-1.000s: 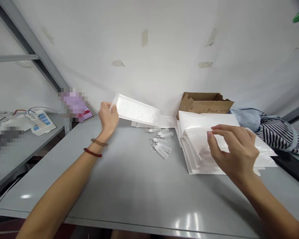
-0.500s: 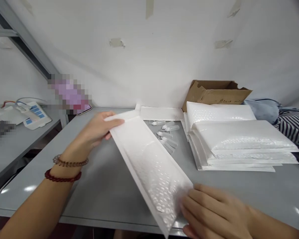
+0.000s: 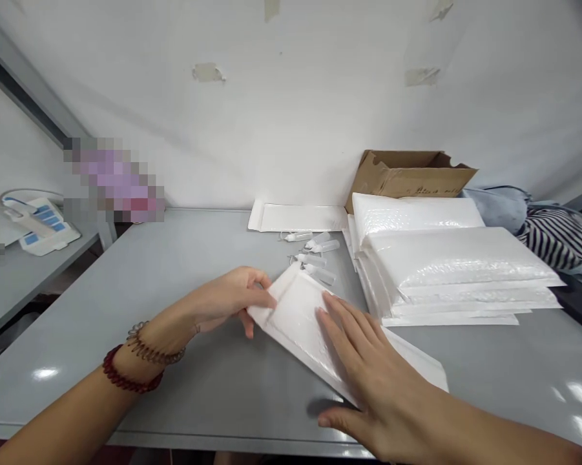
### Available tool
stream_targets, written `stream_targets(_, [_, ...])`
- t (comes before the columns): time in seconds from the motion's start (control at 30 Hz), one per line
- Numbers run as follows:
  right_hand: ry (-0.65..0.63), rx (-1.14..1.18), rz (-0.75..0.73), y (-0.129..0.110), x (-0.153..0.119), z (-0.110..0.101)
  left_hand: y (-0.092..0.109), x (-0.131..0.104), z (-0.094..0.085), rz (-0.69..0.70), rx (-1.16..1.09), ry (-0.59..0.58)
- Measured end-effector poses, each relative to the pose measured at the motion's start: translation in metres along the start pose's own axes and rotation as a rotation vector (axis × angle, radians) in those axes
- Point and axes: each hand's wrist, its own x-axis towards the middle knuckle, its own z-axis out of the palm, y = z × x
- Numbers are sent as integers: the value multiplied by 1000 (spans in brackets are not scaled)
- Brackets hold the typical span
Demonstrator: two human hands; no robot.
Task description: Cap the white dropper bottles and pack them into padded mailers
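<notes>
A white bubble mailer (image 3: 303,323) lies slanted on the grey table, its flap end pointing up and left. My left hand (image 3: 239,300) pinches the flap at that end between thumb and fingers. Across the mailer's middle rests my right hand (image 3: 368,368), fingers stretched out flat and thumb apart. Just beyond the flap are several small clear plastic bottles (image 3: 320,247) with white caps, a few partly covered by the mailer's upper edge. The mailer's lower right part shows past my right hand.
A pile of white bubble mailers (image 3: 465,265) stands at the right, before an open cardboard box (image 3: 411,181). Against the wall lies a flat white mailer (image 3: 300,218). Blue and striped cloth (image 3: 557,236) sits at far right. A grey table (image 3: 184,252) spans the front.
The mailer, held up at a slant before, has come down onto the table and moved right. My right hand has shifted from its lower end to lie flat on its middle.
</notes>
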Motion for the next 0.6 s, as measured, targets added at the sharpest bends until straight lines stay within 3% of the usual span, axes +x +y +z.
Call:
stream_targets(0.13, [-44,17,61,-4,-2,12,-7,4,4,-107,37,-276])
stream_targets(0.3, [-26,61,84,-7,3,9,-11,9,7,-33,23,-390])
stream_targets(0.43, [6,108,80,-4,7,4,-15,13,7,0,-5,-375])
stream_targets(0.6, [56,166,76,0,8,5,-22,15,13,44,86,-197])
